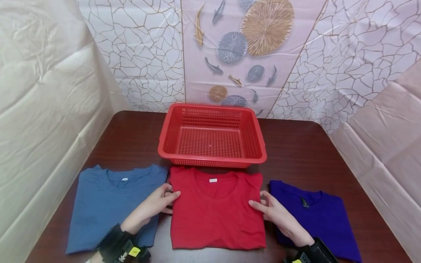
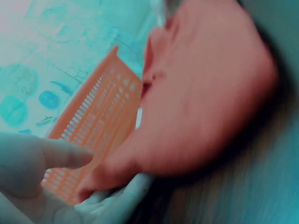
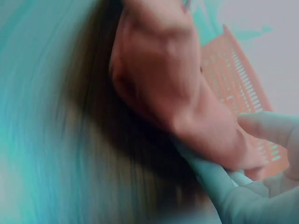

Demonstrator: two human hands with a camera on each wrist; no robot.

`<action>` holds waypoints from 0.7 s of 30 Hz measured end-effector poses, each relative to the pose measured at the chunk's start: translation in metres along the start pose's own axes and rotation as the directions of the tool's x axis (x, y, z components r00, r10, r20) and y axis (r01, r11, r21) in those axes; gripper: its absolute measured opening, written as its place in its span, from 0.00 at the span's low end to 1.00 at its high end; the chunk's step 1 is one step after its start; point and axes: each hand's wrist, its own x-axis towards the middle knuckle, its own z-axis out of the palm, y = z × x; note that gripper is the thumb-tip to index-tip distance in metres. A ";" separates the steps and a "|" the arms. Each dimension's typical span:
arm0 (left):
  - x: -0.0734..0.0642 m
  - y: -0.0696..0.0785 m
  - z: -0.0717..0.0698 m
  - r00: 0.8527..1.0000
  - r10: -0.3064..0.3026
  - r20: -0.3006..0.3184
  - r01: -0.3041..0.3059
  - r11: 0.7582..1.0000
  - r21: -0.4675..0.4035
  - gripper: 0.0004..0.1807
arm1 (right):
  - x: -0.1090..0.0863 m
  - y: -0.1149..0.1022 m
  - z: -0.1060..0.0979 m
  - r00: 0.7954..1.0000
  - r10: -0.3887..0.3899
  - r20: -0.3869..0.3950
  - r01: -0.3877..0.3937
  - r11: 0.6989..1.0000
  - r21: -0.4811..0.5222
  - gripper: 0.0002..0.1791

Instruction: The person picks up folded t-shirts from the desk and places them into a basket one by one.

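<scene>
A folded red T-shirt with a white neck label hangs between my two hands, just in front of the red basket. My left hand holds its left side, thumb on top and other fingers under the cloth. On the opposite side my right hand grips it the same way. Both wrist views show the cloth raised above the table, fingers beneath it in the left one. In the right wrist view the thumb lies over the shirt's edge.
The red plastic basket with perforated walls stands at the back middle, nothing inside. A folded blue T-shirt lies at the left, a folded purple-blue T-shirt at the right. Patterned sheeting hangs behind the brown table.
</scene>
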 end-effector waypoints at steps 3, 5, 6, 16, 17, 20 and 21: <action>0.004 -0.002 0.004 0.997 -0.060 0.058 0.069 0.984 -0.164 0.24 | 0.002 0.000 0.003 0.995 0.020 0.097 -0.037 0.982 0.184 0.37; 0.008 -0.003 0.007 0.990 -0.109 0.092 0.129 0.958 -0.255 0.28 | 0.003 0.001 0.006 0.991 0.028 0.134 -0.063 0.962 0.266 0.40; 0.009 -0.003 0.009 0.986 -0.125 0.109 0.152 0.944 -0.293 0.29 | 0.004 0.002 0.007 0.988 0.027 0.151 -0.072 0.952 0.299 0.40; 0.013 -0.008 0.016 0.978 -0.071 0.195 0.157 0.867 -0.474 0.36 | 0.006 0.004 0.014 0.993 -0.012 0.115 -0.033 0.925 0.378 0.38; 0.011 -0.009 0.014 0.979 -0.064 0.193 0.151 0.864 -0.481 0.36 | 0.004 0.005 0.015 0.994 -0.015 0.104 -0.025 0.927 0.375 0.38; 0.005 -0.009 0.010 0.978 -0.031 0.208 0.136 0.849 -0.511 0.38 | -0.001 0.006 0.015 0.997 -0.012 0.082 -0.019 0.929 0.370 0.39; 0.002 -0.009 0.009 0.975 -0.017 0.221 0.134 0.842 -0.522 0.38 | -0.003 0.006 0.015 0.997 -0.011 0.080 -0.020 0.929 0.370 0.39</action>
